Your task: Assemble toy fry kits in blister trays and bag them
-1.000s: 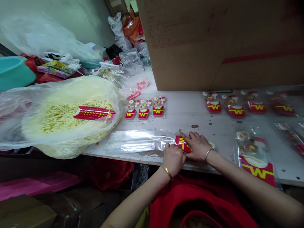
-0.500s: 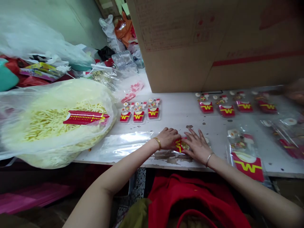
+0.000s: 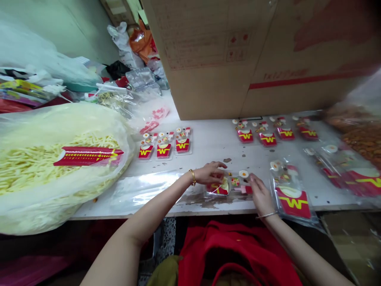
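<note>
In front of me on the table lies a clear plastic tray (image 3: 233,194) holding a red carton with a yellow W, a fried-egg piece (image 3: 243,174) and other small toy food pieces. My left hand (image 3: 210,174) is over the carton end of the tray, its fingers apart and touching around the pale fries piece (image 3: 224,186). At the opposite end, my right hand (image 3: 263,194) has its fingers closed on the tray's right edge. Just right of that hand lies a larger clear pack (image 3: 293,200) with a similar red carton.
An open bag of pale fries (image 3: 89,139) with a red carton strip (image 3: 89,156) on top stands left. Small filled packs (image 3: 163,150) sit in rows further back. A large cardboard box (image 3: 208,87) blocks the rear. A bag of brown pieces (image 3: 363,137) is at right.
My right hand has moved from over the carton to the tray's right edge, uncovering the small pieces. My left hand has lifted its fingers slightly. The view has turned right.
</note>
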{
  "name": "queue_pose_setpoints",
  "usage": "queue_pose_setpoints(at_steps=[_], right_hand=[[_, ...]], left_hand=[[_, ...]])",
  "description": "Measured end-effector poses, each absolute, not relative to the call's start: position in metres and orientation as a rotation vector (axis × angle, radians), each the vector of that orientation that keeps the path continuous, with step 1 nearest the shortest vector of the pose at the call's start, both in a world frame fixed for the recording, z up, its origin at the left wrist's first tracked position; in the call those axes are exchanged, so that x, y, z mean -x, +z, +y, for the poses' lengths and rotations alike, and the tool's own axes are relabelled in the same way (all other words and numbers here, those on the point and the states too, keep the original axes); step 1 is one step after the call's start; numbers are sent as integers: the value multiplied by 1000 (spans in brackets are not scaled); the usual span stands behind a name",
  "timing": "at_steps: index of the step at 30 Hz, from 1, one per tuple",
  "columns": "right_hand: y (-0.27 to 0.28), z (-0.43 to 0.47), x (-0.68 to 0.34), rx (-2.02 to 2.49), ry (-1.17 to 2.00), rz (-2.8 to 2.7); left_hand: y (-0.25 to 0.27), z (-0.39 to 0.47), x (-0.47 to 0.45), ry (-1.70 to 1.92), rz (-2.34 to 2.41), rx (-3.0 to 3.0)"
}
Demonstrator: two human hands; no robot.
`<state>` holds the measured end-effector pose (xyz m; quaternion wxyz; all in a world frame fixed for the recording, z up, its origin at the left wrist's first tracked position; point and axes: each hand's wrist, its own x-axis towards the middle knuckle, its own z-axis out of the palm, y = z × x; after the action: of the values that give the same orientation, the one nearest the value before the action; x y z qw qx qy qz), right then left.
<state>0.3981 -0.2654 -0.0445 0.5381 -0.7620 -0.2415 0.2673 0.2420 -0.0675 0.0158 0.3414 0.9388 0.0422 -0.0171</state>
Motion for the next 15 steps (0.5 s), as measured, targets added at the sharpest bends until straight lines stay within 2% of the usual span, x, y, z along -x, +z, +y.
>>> queue_pose_setpoints(at_steps=[9,15], right_hand=[[-3,-251,-371,1501,926,-628],[0,-243,-384,1676,544,-959]], left_hand=[[22,-90,-278,198,179,-2310],[31,-87,-284,165,278,-1985]])
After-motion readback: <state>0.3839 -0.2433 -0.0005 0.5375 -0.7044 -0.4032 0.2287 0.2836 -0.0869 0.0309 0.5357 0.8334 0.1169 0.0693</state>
